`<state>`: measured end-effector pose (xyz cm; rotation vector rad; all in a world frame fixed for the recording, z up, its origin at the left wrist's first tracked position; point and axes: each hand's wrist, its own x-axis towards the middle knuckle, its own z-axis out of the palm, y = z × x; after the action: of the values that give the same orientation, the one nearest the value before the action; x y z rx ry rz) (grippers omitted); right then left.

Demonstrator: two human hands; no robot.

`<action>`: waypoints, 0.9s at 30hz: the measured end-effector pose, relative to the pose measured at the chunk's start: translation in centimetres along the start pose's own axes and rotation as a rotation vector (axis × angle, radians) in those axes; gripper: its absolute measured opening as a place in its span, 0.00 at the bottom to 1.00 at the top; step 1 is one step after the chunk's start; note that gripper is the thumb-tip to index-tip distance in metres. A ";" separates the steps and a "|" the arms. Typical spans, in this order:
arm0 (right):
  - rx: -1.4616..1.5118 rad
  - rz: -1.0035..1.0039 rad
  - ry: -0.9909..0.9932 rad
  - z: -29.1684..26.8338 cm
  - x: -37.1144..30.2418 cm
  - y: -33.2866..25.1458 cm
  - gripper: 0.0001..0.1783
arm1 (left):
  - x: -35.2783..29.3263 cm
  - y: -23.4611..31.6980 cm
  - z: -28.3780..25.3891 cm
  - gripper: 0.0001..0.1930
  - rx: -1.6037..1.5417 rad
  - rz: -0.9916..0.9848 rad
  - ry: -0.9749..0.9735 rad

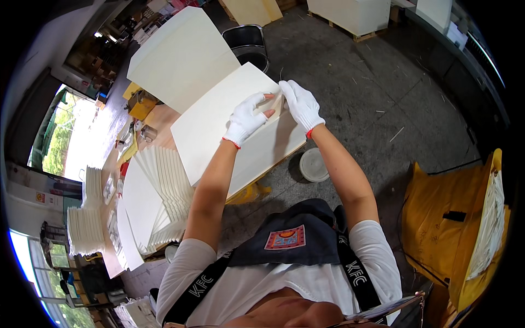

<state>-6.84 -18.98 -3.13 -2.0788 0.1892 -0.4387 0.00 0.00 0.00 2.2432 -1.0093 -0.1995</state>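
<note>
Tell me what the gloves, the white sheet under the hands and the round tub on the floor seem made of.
Gloves: probably knitted cotton or a blend, matte; soft wrinkles and red-edged cuffs suggest it.
White sheet: likely paper or card, smooth and matte; flat, with crisp edges.
Round tub: perhaps plastic, pale and dull, with a moulded-looking rim.

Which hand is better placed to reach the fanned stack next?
Probably your left hand: it is nearer the fanned stack, off to your left. Your right hand is farther away, by the right edge of the white sheet.
</note>
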 end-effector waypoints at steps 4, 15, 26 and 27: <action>-0.014 -0.017 0.026 0.6 -0.4 -0.5 0.25 | -0.6 -0.3 0.2 0.21 -0.178 0.026 0.122; -0.089 -0.041 0.068 0.6 -0.1 0.3 0.24 | -0.6 1.3 0.8 0.19 0.036 0.017 0.131; -0.072 -0.011 0.049 0.7 -0.2 0.2 0.22 | -0.4 -0.4 1.3 0.16 -0.018 0.156 0.204; -0.078 -0.009 0.051 0.7 -0.2 0.4 0.22 | -0.4 0.2 1.1 0.16 0.005 0.097 0.160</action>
<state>-6.75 -18.58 -3.85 -2.1471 0.2309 -0.4975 -0.88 -0.37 -0.78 2.1697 -1.0301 0.0241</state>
